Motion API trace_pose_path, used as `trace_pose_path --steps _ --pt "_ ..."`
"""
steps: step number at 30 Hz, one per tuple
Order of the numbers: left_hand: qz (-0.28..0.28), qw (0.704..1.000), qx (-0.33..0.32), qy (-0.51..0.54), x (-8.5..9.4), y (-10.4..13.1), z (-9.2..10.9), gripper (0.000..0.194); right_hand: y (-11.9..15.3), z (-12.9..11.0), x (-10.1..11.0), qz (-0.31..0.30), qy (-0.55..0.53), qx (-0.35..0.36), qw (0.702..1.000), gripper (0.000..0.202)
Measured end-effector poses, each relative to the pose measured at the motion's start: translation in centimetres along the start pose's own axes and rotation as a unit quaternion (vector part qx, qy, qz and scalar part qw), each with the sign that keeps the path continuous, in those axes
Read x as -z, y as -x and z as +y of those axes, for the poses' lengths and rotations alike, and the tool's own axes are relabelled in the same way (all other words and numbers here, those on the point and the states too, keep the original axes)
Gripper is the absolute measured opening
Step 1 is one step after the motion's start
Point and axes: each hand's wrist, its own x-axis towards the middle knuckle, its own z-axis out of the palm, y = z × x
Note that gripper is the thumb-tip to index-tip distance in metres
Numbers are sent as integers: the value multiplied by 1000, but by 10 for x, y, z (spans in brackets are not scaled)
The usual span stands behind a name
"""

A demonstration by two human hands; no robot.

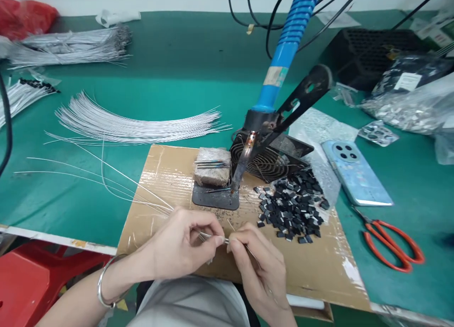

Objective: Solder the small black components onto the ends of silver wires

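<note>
My left hand is closed around a few thin white wires, which trail out behind it to the left across the table. Its thumb and forefinger pinch the wires close to their ends. Fingertip to fingertip with it, my right hand pinches at the wire tips; a thin strand also runs through its fingers, its kind not clear. Both hands are over a cardboard sheet. Just beyond them, a soldering iron with a blue handle is held tip-down in a black clamp. Small black parts lie heaped beyond my right hand.
A greyish block with metal pins stands beside a small black fan. On the right lie a blue phone and red-handled scissors. A fanned bundle of white wires lies back left. A red stool is below left.
</note>
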Motion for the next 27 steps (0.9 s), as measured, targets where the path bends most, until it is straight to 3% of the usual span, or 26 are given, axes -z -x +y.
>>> trace_pose_path --steps 3,6,10,13,15,18,21,25,27 --pt "33 999 17 38 -3 -4 1 16 0 3 -2 83 -14 -57 995 28" --pt "82 996 23 38 -3 -8 0 18 -2 7 5 180 -165 -142 959 36" --pt "101 994 31 37 -1 -8 -2 20 -7 11 19 197 -334 -202 899 55" --pt "103 993 40 38 0 -7 -3 20 -9 10 19 241 -368 -215 872 39" --pt "106 993 42 38 0 -7 -3 21 -9 9 16 259 -380 -210 863 45" --pt "104 993 41 39 0 -7 -3 20 -8 9 11 243 -377 -192 873 55" --pt "100 993 37 43 1 -8 -2 20 -4 10 7 210 -336 -176 901 57" --pt "87 994 23 56 1 -8 0 21 0 8 -3 178 -204 -164 949 38" --pt "82 994 19 64 1 -9 1 21 -1 3 -9 160 -170 -166 958 27"
